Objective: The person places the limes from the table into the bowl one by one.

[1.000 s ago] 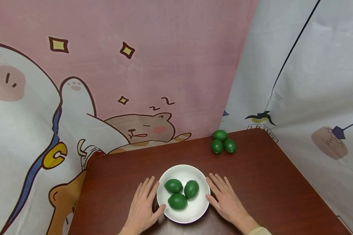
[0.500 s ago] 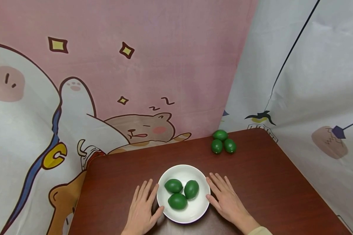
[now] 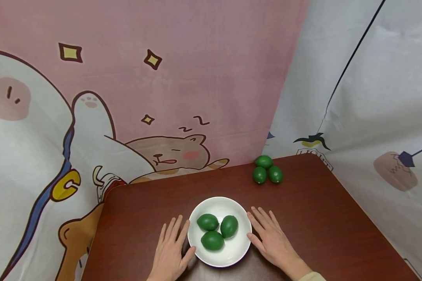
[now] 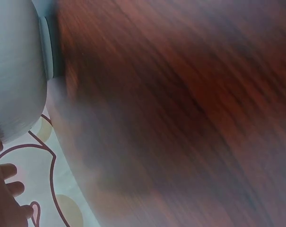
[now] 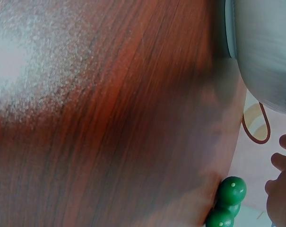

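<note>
A white round bowl (image 3: 219,257) stands on the table, with three green limes (image 3: 212,240) lying inside it. To its left is my left hand (image 3: 170,249), fingers straight and spread, thumb tip and fingertips right at the rim. My right hand (image 3: 270,238) lies on the opposite side, likewise flat with straight fingers, its fingertips and thumb at the rim. In the left wrist view the bowl's outer wall (image 4: 15,61) fills the upper left, with fingertips (image 4: 15,189) below it. The right wrist view has the bowl's wall (image 5: 268,52) at upper right.
Three more limes (image 3: 267,170) sit clustered near the back right edge of the dark red-brown wooden table (image 3: 302,203). Behind the table hangs a pink and white printed cloth (image 3: 214,78) with cartoon animals. A pale cloth (image 3: 379,117) borders the right side.
My left hand has shifted slightly down and its fingers have spread a little. The right hand, the bowl and the limes stay in place.
</note>
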The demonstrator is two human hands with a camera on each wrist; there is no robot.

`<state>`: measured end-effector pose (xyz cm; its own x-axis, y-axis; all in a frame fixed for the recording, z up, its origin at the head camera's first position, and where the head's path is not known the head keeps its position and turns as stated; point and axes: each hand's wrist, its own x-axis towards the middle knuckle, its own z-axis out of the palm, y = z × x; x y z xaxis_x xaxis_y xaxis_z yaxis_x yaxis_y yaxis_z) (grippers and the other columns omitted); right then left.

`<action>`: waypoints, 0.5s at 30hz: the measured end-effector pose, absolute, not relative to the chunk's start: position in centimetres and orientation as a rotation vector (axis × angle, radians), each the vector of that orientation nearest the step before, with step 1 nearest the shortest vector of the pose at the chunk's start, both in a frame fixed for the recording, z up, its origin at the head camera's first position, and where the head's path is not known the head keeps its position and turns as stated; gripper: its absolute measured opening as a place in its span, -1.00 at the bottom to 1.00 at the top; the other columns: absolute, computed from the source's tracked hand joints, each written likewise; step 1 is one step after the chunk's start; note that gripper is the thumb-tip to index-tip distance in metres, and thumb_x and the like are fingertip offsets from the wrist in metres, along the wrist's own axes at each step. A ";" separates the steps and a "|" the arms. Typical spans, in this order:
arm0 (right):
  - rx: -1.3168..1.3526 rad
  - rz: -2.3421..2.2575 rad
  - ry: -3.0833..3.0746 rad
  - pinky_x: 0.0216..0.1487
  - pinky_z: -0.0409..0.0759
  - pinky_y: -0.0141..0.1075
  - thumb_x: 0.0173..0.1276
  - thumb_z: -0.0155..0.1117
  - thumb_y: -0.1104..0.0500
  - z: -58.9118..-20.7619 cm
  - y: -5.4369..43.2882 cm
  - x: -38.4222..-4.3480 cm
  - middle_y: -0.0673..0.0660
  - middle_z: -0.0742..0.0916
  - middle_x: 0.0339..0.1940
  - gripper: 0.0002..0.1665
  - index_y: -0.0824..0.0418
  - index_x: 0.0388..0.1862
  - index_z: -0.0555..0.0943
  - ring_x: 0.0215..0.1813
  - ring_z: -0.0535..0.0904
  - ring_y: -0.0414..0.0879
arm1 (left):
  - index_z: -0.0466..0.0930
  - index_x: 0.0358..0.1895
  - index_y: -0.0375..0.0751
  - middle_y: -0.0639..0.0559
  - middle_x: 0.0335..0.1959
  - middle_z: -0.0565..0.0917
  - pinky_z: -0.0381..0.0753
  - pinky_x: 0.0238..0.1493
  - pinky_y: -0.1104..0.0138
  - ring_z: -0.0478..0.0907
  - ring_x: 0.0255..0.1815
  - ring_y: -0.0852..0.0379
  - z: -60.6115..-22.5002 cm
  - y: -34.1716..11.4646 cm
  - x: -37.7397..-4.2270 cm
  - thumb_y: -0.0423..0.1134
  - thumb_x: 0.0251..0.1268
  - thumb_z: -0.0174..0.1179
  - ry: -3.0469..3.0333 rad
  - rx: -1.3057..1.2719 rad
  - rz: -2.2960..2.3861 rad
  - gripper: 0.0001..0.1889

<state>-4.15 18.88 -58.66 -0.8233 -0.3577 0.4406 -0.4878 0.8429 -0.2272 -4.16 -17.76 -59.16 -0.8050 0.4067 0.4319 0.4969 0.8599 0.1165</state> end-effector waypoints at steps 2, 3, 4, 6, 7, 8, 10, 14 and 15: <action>0.629 0.470 -2.635 0.67 -0.41 -0.20 0.61 -0.04 -0.29 -58.7 18.9 -4.1 0.27 0.51 0.51 -0.22 0.22 0.52 0.46 0.48 0.40 0.30 | 0.38 0.55 -0.10 -0.18 0.59 0.31 0.09 0.50 -0.13 0.27 0.56 -0.23 -59.2 -17.7 -4.1 0.27 0.33 0.15 -2.637 -0.664 -0.323 -0.19; 0.630 0.474 -2.632 0.67 -0.39 -0.19 0.62 -0.05 -0.29 -58.7 18.9 -4.1 0.27 0.51 0.50 -0.22 0.23 0.51 0.46 0.48 0.41 0.30 | 0.38 0.55 -0.10 -0.18 0.59 0.30 0.07 0.51 -0.12 0.27 0.56 -0.23 -59.3 -17.7 -4.1 0.27 0.33 0.14 -2.637 -0.662 -0.324 -0.19; 0.630 0.478 -2.629 0.67 -0.39 -0.19 0.62 -0.05 -0.29 -58.7 18.9 -4.1 0.28 0.51 0.50 -0.22 0.23 0.51 0.46 0.48 0.40 0.31 | 0.37 0.55 -0.10 -0.18 0.60 0.30 0.05 0.51 -0.12 0.27 0.56 -0.23 -59.3 -17.7 -4.1 0.27 0.34 0.14 -2.637 -0.660 -0.324 -0.19; 0.632 0.488 -2.620 0.67 -0.37 -0.18 0.62 -0.06 -0.29 -58.7 19.0 -4.2 0.29 0.52 0.49 -0.22 0.24 0.50 0.47 0.48 0.40 0.32 | 0.35 0.56 -0.11 -0.18 0.60 0.29 0.04 0.52 -0.11 0.25 0.57 -0.22 -59.4 -17.6 -4.0 0.26 0.36 0.13 -2.638 -0.658 -0.320 -0.20; 0.631 0.488 -2.616 0.67 -0.37 -0.18 0.63 -0.07 -0.28 -58.7 19.1 -4.2 0.29 0.53 0.48 -0.22 0.24 0.50 0.47 0.48 0.40 0.32 | 0.35 0.56 -0.11 -0.18 0.60 0.30 0.05 0.52 -0.12 0.25 0.57 -0.22 -59.4 -17.6 -4.0 0.26 0.37 0.13 -2.637 -0.657 -0.316 -0.20; 0.632 0.489 -2.613 0.68 -0.36 -0.17 0.63 -0.07 -0.28 -58.7 19.1 -4.2 0.30 0.53 0.48 -0.23 0.25 0.49 0.48 0.48 0.40 0.32 | 0.34 0.57 -0.12 -0.18 0.60 0.29 0.06 0.52 -0.13 0.24 0.57 -0.22 -59.4 -17.6 -4.0 0.25 0.37 0.12 -2.638 -0.657 -0.316 -0.20; 0.630 0.495 -2.614 0.67 -0.39 -0.19 0.63 -0.06 -0.27 -58.7 19.2 -4.3 0.31 0.53 0.48 -0.23 0.25 0.49 0.48 0.48 0.39 0.33 | 0.33 0.57 -0.14 -0.16 0.61 0.29 0.07 0.50 -0.14 0.23 0.58 -0.22 -59.4 -17.6 -3.9 0.25 0.38 0.12 -2.639 -0.658 -0.319 -0.20; 0.611 0.485 -2.630 0.68 -0.37 -0.16 0.60 0.04 -0.23 -58.5 19.4 -4.5 0.30 0.51 0.50 -0.25 0.26 0.49 0.47 0.50 0.37 0.33 | 0.33 0.57 -0.16 -0.11 0.63 0.25 0.10 0.49 -0.17 0.21 0.60 -0.20 -59.4 -17.5 -3.9 0.24 0.38 0.11 -2.642 -0.661 -0.335 -0.19; 0.604 0.484 -2.636 0.67 -0.38 -0.17 0.59 0.06 -0.22 -58.5 19.4 -4.5 0.29 0.50 0.51 -0.26 0.26 0.50 0.47 0.51 0.36 0.32 | 0.33 0.57 -0.16 -0.10 0.64 0.24 0.10 0.48 -0.18 0.21 0.60 -0.20 -59.4 -17.5 -3.9 0.24 0.38 0.11 -2.643 -0.662 -0.337 -0.19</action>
